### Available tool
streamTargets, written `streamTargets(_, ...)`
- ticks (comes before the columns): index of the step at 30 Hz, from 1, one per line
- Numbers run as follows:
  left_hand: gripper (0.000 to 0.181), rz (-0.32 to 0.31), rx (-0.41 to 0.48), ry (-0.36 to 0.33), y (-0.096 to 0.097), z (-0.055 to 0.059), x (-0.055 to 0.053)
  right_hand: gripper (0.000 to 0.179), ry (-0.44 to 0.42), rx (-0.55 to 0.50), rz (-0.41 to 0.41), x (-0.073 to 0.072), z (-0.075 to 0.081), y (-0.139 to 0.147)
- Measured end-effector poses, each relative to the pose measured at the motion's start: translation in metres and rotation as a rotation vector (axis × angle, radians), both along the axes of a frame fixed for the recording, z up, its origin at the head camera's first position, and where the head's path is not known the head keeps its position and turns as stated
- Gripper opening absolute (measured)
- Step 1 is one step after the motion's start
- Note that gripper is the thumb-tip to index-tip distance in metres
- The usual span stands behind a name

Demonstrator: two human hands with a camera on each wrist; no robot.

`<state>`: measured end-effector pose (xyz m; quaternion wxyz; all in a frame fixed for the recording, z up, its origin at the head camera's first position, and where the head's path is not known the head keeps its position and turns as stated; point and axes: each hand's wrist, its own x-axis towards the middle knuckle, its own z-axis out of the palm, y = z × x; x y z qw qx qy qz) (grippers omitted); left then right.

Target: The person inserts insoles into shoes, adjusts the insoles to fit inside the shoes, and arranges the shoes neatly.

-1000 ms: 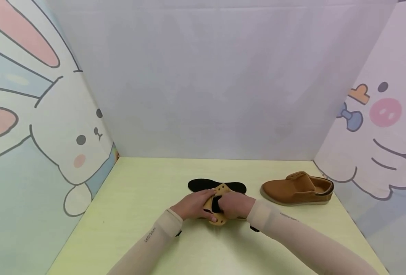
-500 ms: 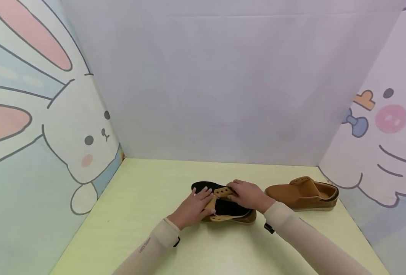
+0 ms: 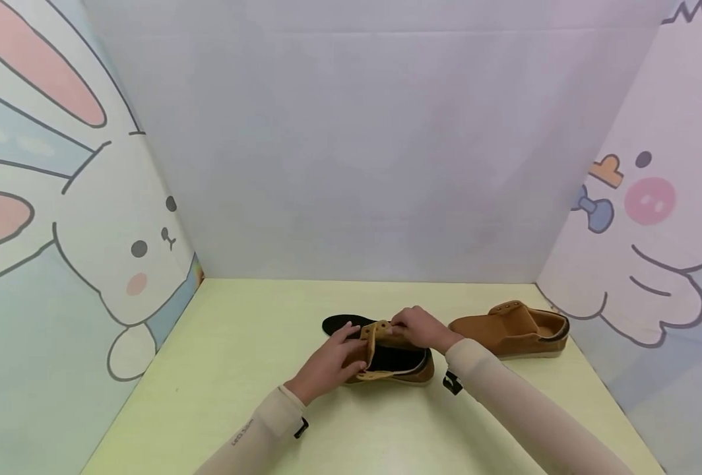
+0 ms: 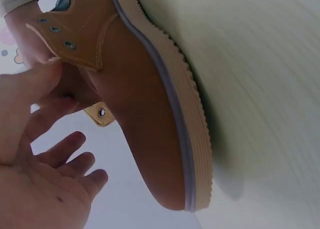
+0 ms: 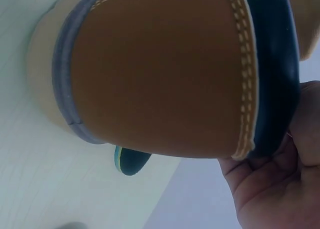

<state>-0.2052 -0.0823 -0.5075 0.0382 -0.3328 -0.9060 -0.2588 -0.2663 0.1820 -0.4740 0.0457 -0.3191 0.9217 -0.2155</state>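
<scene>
A brown shoe (image 3: 419, 377) without laces stands upright on the table, its toe to the left. Inside it lies a black insole (image 3: 395, 358). My left hand (image 3: 326, 364) is over the toe end by the tongue; in the left wrist view its thumb (image 4: 45, 76) touches the eyelet flap (image 4: 67, 46), while the other fingers are loosely bent and apart. With my right hand (image 3: 420, 328) I pinch the far edge of the opening, beside the raised far eyelet flap (image 3: 377, 328). The right wrist view has the shoe's heel (image 5: 160, 74) in front, hiding most of my fingertips.
Behind the held shoe lies a second black insole (image 3: 339, 323), partly hidden. To the right stands the matching brown shoe (image 3: 478, 333), close to my right wrist. The pale yellow table (image 3: 256, 316) ends at a back wall and two side walls with cartoon prints.
My right hand has come out of the shoe and taken the far edge of its opening. My left hand has shifted slightly at the tongue, its fingers lifted from lying flat.
</scene>
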Motion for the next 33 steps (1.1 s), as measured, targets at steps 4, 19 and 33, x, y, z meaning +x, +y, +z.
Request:
streamTargets(4,0.040,-0.065,0.009,0.057,0.004,0.002,0.001,0.029,-0.026,0.017,0.013,-0.002,0.004,0.001)
streamTargets(19,0.057,-0.140,-0.084,-0.031,0.014,-0.004,0.003,0.033,-0.059,0.020,0.039,-0.002,0.007,0.002)
streamTargets(33,0.125,-0.194,-0.109,-0.110,0.002,-0.011,-0.032,0.022,-0.047,-0.008,-0.302,0.039,0.027,-0.017)
